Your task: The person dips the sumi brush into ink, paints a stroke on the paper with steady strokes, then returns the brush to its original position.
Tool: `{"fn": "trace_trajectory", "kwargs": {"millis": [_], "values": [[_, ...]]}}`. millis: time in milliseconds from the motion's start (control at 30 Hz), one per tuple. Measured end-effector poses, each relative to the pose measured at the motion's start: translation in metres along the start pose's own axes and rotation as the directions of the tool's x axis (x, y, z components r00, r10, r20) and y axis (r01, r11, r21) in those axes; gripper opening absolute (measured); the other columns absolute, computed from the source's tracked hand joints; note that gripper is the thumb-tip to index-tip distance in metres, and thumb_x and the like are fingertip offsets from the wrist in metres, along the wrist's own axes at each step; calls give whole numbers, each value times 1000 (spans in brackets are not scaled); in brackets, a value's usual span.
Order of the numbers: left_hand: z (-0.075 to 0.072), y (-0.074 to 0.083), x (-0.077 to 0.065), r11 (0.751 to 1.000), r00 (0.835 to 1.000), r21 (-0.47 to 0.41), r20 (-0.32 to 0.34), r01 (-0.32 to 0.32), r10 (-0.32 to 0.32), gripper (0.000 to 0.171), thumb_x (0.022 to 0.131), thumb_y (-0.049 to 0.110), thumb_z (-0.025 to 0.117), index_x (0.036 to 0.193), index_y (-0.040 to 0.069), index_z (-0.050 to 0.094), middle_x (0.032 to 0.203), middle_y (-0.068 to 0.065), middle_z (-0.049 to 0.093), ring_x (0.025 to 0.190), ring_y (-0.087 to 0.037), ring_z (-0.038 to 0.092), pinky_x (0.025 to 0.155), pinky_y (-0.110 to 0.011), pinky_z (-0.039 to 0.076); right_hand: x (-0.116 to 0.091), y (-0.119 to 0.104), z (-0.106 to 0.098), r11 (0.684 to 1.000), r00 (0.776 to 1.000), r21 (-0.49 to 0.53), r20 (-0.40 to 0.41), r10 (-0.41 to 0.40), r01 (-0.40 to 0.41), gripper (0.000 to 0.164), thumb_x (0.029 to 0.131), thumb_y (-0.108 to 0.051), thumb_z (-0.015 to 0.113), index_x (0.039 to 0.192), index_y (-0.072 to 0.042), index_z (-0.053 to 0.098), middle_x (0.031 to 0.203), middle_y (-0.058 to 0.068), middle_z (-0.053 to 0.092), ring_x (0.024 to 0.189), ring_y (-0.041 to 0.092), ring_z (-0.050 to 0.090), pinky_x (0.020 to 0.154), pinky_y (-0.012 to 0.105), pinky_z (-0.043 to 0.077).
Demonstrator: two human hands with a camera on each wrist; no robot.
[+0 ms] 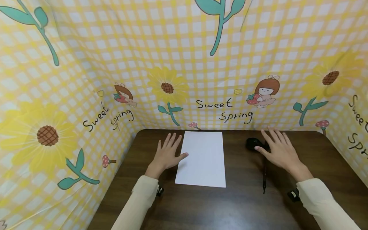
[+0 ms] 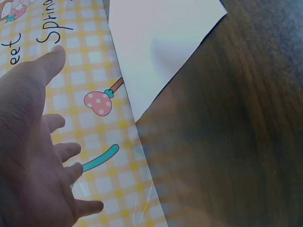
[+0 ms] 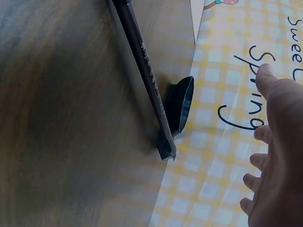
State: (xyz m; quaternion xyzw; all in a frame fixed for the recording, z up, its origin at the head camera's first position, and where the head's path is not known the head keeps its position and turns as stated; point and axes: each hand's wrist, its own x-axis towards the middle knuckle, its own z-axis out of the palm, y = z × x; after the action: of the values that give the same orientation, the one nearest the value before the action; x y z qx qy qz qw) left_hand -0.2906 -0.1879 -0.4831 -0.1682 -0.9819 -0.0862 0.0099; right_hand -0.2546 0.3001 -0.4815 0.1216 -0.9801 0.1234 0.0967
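A blank white sheet of paper (image 1: 201,159) lies on the brown table. My left hand (image 1: 167,153) is spread with straight fingers beside its left edge, and the thumb overlaps the sheet in the head view. My right hand (image 1: 281,152) is spread too, holding nothing, close over a slim dark stick (image 3: 147,71) that looks like a brush. That stick leans with its far end by a small black dish (image 3: 181,104); its near end points toward me. In the head view the right hand hides part of the stick and overlaps the dish's right side.
A yellow checked cloth (image 1: 184,48) with flowers and lettering hangs behind the table and along both sides. It meets the far edge of the dark wooden table (image 1: 201,207). Black wrist straps (image 1: 294,195) show below the cream sleeves (image 1: 316,195).
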Motion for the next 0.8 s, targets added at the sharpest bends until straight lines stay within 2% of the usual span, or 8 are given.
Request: {"fn": "trace_trajectory", "kwargs": {"millis": [100, 300, 467, 633, 733, 800], "values": [[0, 0, -3, 1000, 999, -9, -45, -28, 28, 92, 102, 73, 50, 173, 24, 20, 180, -9, 18, 168, -33, 12, 130, -71, 13, -2, -3, -3, 1000, 999, 3, -31, -20, 20, 86, 106, -61, 54, 169, -8, 28, 177, 24, 18, 158, 54, 22, 125, 72, 18], [0, 2, -8, 996, 990, -3, -109, -86, 85, 83, 105, 63, 55, 169, 15, 33, 174, -11, 35, 164, -35, 28, 127, -68, 27, -9, -9, -7, 998, 994, -7, -91, -64, 64, 75, 106, -45, 65, 162, -2, 42, 166, 27, 39, 147, 53, 39, 112, 75, 36], [0, 4, -13, 994, 984, -5, -145, -108, 106, 75, 106, 56, 58, 166, 15, 39, 169, -9, 45, 159, -34, 39, 121, -65, 40, -15, -14, -8, 992, 980, -14, -150, -128, 127, 60, 100, -26, 76, 151, -1, 56, 153, 26, 53, 135, 49, 52, 103, 69, 47], [1, 9, -19, 992, 979, -21, -166, -122, 117, 69, 107, 51, 61, 164, 17, 44, 166, -6, 50, 155, -31, 45, 117, -63, 45, -22, -17, -4, 981, 961, -51, -199, -194, 187, 53, 93, -16, 83, 141, -3, 66, 141, 22, 62, 123, 43, 61, 76, 52, 58], [3, 10, -23, 990, 977, -20, -169, -137, 131, 68, 106, 50, 62, 163, 17, 45, 165, -5, 51, 155, -31, 46, 116, -63, 46, -26, -16, -1, 977, 952, -57, -220, -215, 207, 50, 89, -13, 85, 137, -5, 70, 136, 22, 66, 116, 41, 66, 57, 35, 50], [5, 11, -26, 989, 976, -14, -166, -146, 142, 68, 106, 50, 63, 163, 16, 45, 165, -6, 51, 155, -32, 45, 116, -64, 46, -29, -16, 2, 973, 945, -48, -234, -231, 226, 49, 87, -10, 86, 134, -5, 72, 132, 22, 67, 111, 40, 68, 51, 27, 41]]}}
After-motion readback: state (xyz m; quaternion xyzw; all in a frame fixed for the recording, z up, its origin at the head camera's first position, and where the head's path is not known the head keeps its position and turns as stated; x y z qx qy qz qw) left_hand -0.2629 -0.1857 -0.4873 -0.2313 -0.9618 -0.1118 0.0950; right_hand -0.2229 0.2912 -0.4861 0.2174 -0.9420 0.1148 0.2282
